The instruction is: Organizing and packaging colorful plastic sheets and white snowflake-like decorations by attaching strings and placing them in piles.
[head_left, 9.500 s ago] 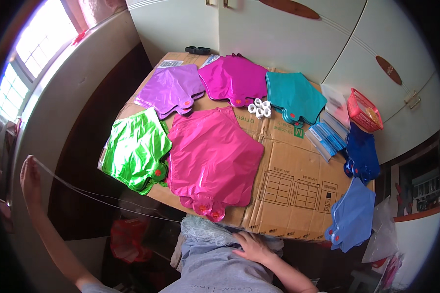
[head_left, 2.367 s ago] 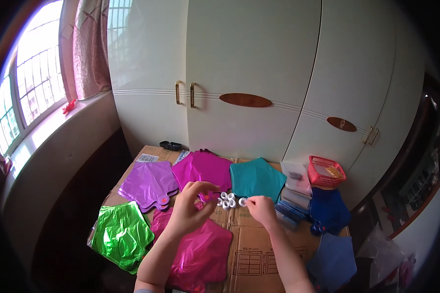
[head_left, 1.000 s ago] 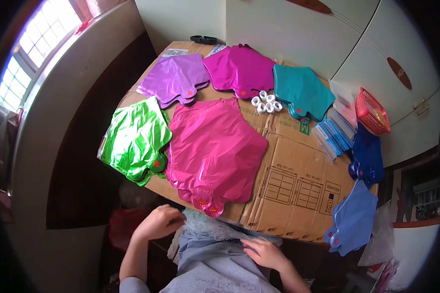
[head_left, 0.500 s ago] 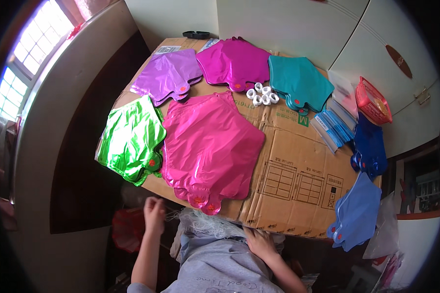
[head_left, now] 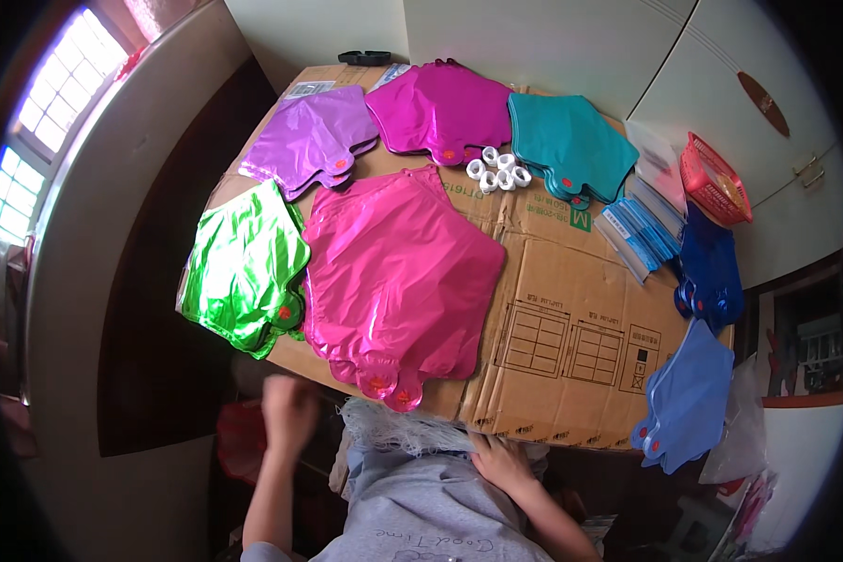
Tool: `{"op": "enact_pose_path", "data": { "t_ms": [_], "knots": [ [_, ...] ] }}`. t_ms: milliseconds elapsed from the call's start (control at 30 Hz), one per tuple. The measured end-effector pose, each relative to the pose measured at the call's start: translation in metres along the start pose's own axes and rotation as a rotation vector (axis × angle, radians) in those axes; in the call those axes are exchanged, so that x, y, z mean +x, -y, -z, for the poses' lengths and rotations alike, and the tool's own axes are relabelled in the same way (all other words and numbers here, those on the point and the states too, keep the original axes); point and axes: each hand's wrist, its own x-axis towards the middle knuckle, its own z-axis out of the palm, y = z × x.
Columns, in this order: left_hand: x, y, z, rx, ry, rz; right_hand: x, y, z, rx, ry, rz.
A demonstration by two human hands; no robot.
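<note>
A loose bundle of white threads [head_left: 398, 429] lies across my lap by the cardboard's near edge. My right hand [head_left: 502, 463] is at the bundle's right end, fingers bent onto it; the fingertips are partly hidden. My left hand [head_left: 290, 410] is raised off the bundle's left side, curled like a fist and blurred by motion; what it holds cannot be made out. Just beyond the threads, a pile of flat pink foil balloons [head_left: 403, 272] lies on the cardboard [head_left: 571, 281]. To its left are shiny green foil balloons [head_left: 244, 267].
Along the far side lie purple [head_left: 318, 136], magenta [head_left: 440, 112] and teal [head_left: 571, 145] foil balloons, with several white ribbon rolls [head_left: 499, 170] among them. At right are blue-white packets [head_left: 639, 234], a red basket [head_left: 714, 178], dark blue [head_left: 709, 272] and light blue [head_left: 688, 398] balloons.
My left hand has come slightly nearer to me and blurred; the fine strands that trailed beside it no longer show clearly. My right hand stays at the thread bundle. The view has shifted slightly.
</note>
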Motion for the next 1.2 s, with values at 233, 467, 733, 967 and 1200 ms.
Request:
{"op": "enact_pose_path", "data": {
  "t_ms": [233, 467, 733, 967, 1200],
  "knots": [
    [-0.032, -0.067, -0.048, -0.015, 0.508, -0.474, -0.001, 0.000, 0.003, 0.001, -0.015, 0.009],
    [-0.014, 0.009, 0.004, 0.010, 0.185, -0.110, 0.001, -0.006, -0.005, 0.018, -0.082, 0.048],
    [-0.002, 0.061, 0.065, 0.468, 0.158, -0.011, 0.002, -0.005, -0.007, -0.027, -0.051, 0.038],
    [-0.002, -0.020, 0.008, 0.093, 0.307, -0.132, 0.001, -0.002, -0.004, 0.006, -0.101, 0.022],
    [-0.013, -0.060, -0.048, -0.141, 0.430, -0.389, -0.001, -0.004, -0.008, 0.037, -0.012, -0.010]
  ]
}}
